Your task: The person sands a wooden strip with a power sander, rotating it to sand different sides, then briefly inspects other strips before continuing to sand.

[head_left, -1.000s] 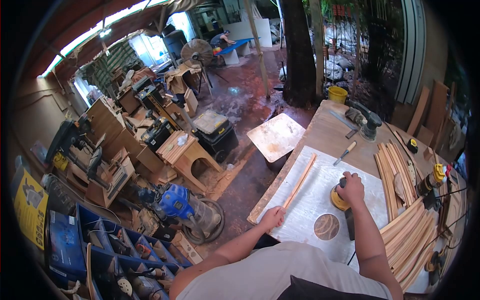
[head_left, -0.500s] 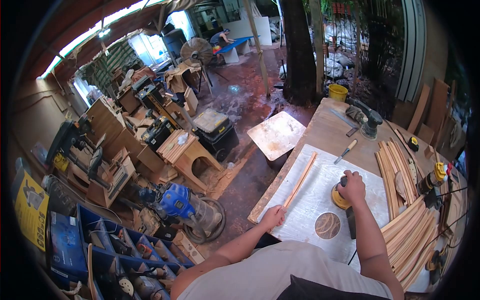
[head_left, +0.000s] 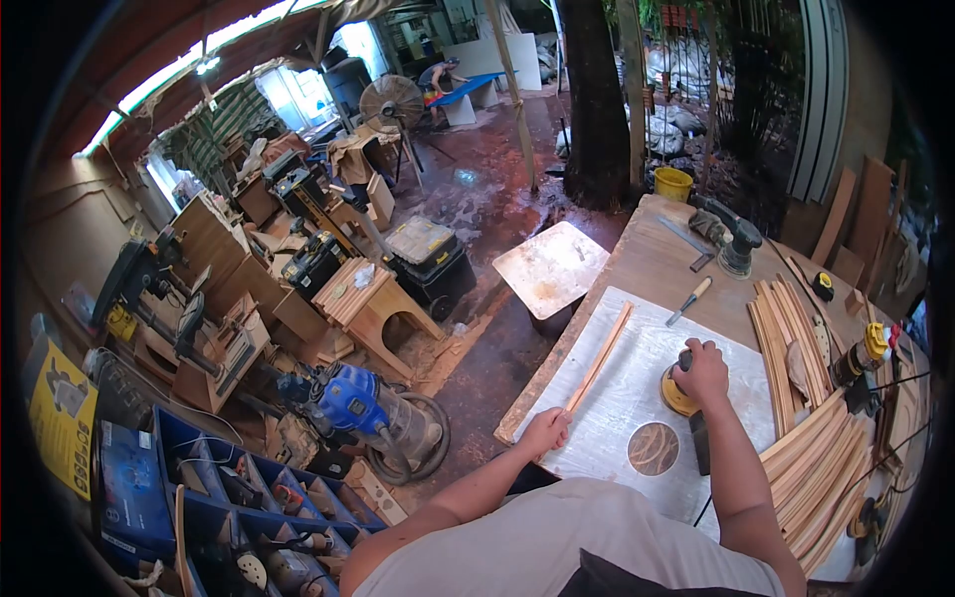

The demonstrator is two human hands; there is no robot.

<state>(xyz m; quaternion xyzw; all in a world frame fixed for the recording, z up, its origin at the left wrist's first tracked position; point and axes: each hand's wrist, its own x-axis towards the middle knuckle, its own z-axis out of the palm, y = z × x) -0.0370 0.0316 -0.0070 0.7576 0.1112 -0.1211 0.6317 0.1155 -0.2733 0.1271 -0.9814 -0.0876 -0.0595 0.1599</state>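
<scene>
My left hand (head_left: 545, 432) is closed around the near end of a thin wooden strip (head_left: 601, 356), which lies lengthwise on a silvery white sheet (head_left: 637, 318) on the workbench. My right hand (head_left: 702, 373) grips the top of a yellow and black sander (head_left: 676, 393), which rests on the sheet to the right of the strip. A round disc (head_left: 653, 449) with curved marks shows near the front of the sheet. Beyond the sander, a chisel-like tool with a wooden handle (head_left: 702, 287) lies at the sheet's far edge.
Bundled wooden strips (head_left: 811, 468) cover the bench's right side. Another sander (head_left: 737, 249), a metal square (head_left: 686, 239) and a tape measure (head_left: 823, 286) sit farther back. A blue vacuum (head_left: 350, 400) stands left of the bench. A person (head_left: 436, 80) bends over a blue board in the distance.
</scene>
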